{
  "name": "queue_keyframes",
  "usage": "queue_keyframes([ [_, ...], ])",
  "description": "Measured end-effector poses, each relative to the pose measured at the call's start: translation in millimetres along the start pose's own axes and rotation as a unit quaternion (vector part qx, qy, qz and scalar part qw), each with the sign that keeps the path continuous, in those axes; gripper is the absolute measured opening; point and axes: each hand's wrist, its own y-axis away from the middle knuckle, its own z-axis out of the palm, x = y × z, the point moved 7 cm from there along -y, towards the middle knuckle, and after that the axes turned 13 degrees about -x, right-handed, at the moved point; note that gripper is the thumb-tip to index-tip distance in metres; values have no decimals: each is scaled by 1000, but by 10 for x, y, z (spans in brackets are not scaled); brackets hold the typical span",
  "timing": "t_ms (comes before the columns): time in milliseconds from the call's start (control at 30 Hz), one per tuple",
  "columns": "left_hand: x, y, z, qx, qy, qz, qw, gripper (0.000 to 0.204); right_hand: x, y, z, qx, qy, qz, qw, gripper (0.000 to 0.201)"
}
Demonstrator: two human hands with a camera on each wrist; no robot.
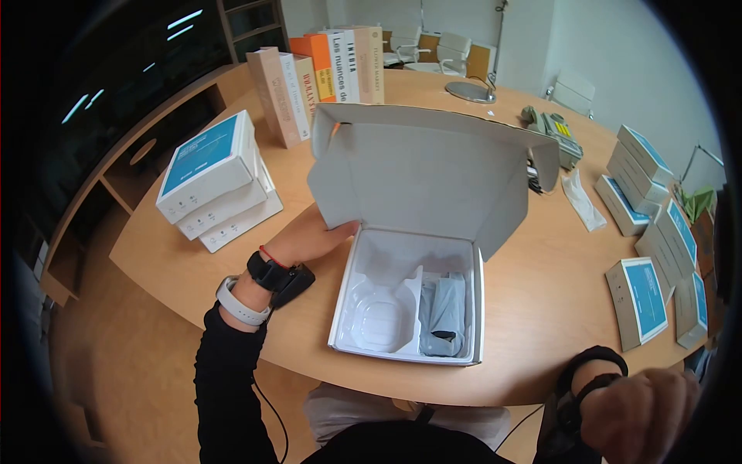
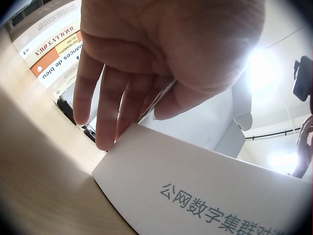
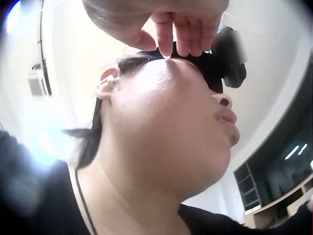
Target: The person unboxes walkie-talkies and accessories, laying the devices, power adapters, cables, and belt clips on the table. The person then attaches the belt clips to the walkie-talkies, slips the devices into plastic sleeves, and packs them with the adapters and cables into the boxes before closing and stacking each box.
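Observation:
A white cardboard box (image 1: 478, 309) stands with its lid (image 1: 433, 178) raised. Inside, a white moulded tray (image 1: 379, 317) has a rounded hollow on the left and a grey plastic-wrapped packet (image 1: 442, 313) on the right. My left hand (image 1: 313, 236) is at the box's back left corner, thumb at the inner side of the lid's edge and fingers behind it. The left wrist view shows this hand (image 2: 146, 63) above the box's printed side (image 2: 195, 186). Raised near the head, my right hand (image 1: 641, 414) has loosely bent fingers close to the black headgear (image 3: 210, 68), with nothing visible in it.
Three stacked blue-topped boxes (image 1: 216, 178) stand on the left, with a row of books (image 1: 332, 73) behind. More blue-labelled boxes (image 1: 641, 298) stand along the right edge. Farther back are a desk phone (image 1: 558, 135), a plastic sleeve (image 1: 581, 201) and a round metal plate (image 1: 468, 91).

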Motion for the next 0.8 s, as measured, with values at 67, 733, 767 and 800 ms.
queue_keyframes([
  [67, -14, 22, 0, 5, -8, 0, 1000, 31, 311, -157, 62, 92, 2, 8, 996, 6],
  [733, -128, 20, 19, 16, 16, -82, 996, 33, 415, -351, -193, 104, 38, -15, 994, 15],
  [767, -95, 30, 11, 23, 15, -86, 996, 33, 440, -408, -183, 91, 35, -21, 995, 15],
  [800, -20, 28, 23, 23, 1, -80, 996, 34, 440, -433, -154, 77, 33, -28, 996, 16],
])
